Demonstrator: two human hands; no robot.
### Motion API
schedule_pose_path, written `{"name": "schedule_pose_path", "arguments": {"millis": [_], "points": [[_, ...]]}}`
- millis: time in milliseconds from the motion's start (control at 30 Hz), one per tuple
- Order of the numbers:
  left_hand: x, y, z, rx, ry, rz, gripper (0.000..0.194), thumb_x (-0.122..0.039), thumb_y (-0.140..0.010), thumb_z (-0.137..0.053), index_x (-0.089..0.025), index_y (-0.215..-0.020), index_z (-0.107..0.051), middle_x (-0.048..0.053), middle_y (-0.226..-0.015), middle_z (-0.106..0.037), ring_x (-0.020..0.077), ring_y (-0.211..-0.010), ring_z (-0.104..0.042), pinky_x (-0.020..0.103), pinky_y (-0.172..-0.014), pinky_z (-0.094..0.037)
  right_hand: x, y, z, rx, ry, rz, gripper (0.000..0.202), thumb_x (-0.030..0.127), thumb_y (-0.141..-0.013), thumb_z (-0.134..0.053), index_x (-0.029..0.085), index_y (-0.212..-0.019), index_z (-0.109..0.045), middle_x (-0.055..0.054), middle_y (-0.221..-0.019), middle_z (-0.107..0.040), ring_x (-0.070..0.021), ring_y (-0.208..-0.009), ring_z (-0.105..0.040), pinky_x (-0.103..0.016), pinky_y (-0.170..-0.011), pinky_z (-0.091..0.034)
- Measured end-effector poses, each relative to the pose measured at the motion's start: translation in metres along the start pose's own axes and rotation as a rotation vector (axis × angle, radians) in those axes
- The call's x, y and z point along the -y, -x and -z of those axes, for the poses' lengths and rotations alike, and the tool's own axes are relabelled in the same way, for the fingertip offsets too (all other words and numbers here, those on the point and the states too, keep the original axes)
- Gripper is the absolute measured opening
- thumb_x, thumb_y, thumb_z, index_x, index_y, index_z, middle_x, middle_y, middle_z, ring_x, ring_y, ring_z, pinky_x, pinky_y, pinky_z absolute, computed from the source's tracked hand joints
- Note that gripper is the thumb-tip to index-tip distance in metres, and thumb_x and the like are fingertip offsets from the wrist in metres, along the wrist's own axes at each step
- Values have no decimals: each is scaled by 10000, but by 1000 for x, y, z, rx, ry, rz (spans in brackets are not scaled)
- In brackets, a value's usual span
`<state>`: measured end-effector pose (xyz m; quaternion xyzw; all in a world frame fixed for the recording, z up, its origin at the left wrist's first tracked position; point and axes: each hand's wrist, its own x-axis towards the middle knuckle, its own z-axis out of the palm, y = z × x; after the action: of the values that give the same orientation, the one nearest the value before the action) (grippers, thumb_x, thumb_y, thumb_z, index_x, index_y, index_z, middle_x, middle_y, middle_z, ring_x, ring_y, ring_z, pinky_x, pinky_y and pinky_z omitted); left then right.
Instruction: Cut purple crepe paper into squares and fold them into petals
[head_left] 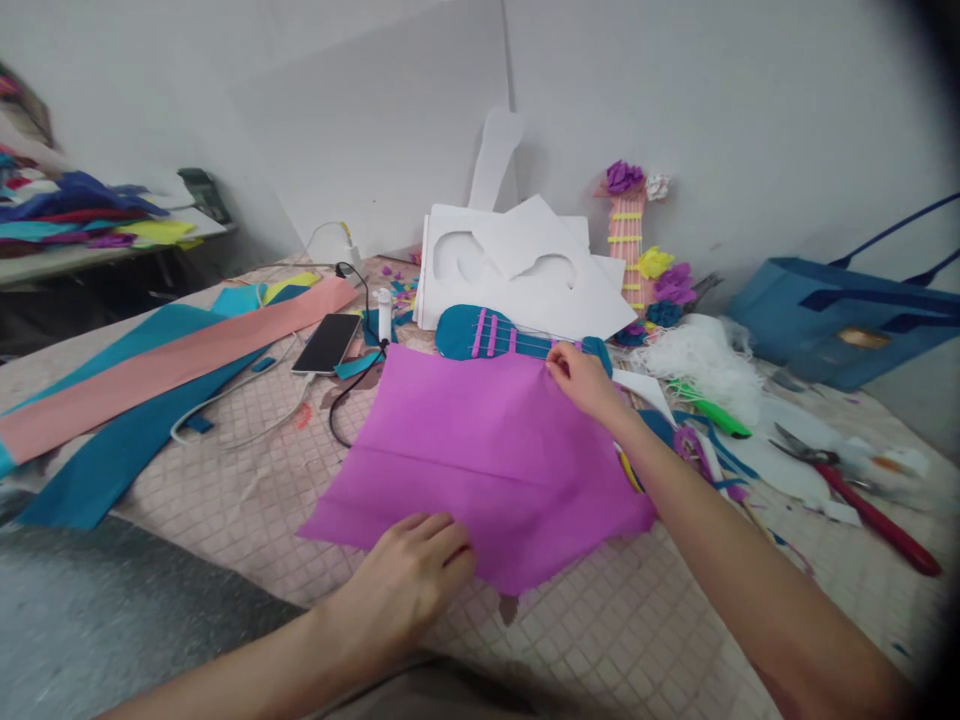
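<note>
A large sheet of purple paper point(480, 440) with a crease across it lies over the middle of the table. My right hand point(581, 378) pinches its far edge near the right corner. At the near edge, my left hand point(420, 570) is closed against the sheet with curled fingers; the fingertips are hidden, so what they grip cannot be made out. Just beyond the sheet is a teal guitar-shaped piece point(461, 332) with pink strips and strings, partly covered by the purple paper and my right hand.
Left are teal and pink paper strips point(172, 370), a phone point(326, 343) and cables. White cut-out sheets point(517, 250) stand behind. On the right are a decorated pink neck point(626, 240), white string point(701, 365), red-handled pliers point(877, 515) and a blue bag point(810, 310).
</note>
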<state>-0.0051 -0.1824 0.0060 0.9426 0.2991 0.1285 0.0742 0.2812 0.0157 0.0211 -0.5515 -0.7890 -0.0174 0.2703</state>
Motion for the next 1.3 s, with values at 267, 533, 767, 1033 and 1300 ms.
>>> {"name": "schedule_pose_path", "arguments": {"millis": [267, 533, 767, 1033, 1300], "points": [[-3, 3, -6, 27, 23, -7, 84, -109, -877, -496, -165, -894, -556, 42, -875, -599, 199, -754, -523, 338, -662, -441, -3, -9, -16, 78, 27, -3, 231, 315, -914, -547, 148, -1068, -591, -55, -1014, -631, -169, -843, -624, -366, -744, -530], [3, 4, -14, -6, 43, 28, 118, -110, -905, -461, -167, -935, -560, 48, -932, -589, 194, -815, -522, 350, -728, -445, 16, 25, 26, -13, -60, 78, 143, 227, -858, -501, 193, -983, -561, -98, -985, -609, -251, -943, -587, -413, -843, -467], [8, 9, -21, -10, 33, 32, 149, -119, -927, -434, -168, -905, -573, 44, -923, -601, 200, -820, -535, 355, -724, -439, 60, 137, 63, 394, -186, 119, 240, 323, -907, -491, 259, -1118, -587, -78, -1147, -643, -246, -1079, -591, -429, -941, -470], [4, 3, -9, 15, 13, 2, 167, -130, -933, -426, -166, -934, -589, 45, -899, -608, 199, -790, -546, 353, -699, -457, 75, 223, 59, 688, -189, 110, 670, 313, -830, -621, 368, -1431, -332, -16, -1532, -293, -278, -1408, -235, -510, -1115, -305], [12, 15, -11, -6, 11, 36, 145, -122, -906, -470, -171, -977, -586, 57, -967, -624, 218, -848, -568, 377, -737, -496, 52, 248, 52, 491, -96, 25, 613, 339, -899, -520, 337, -1460, -272, -53, -1494, -361, -257, -1363, -339, -502, -1084, -365]]}}
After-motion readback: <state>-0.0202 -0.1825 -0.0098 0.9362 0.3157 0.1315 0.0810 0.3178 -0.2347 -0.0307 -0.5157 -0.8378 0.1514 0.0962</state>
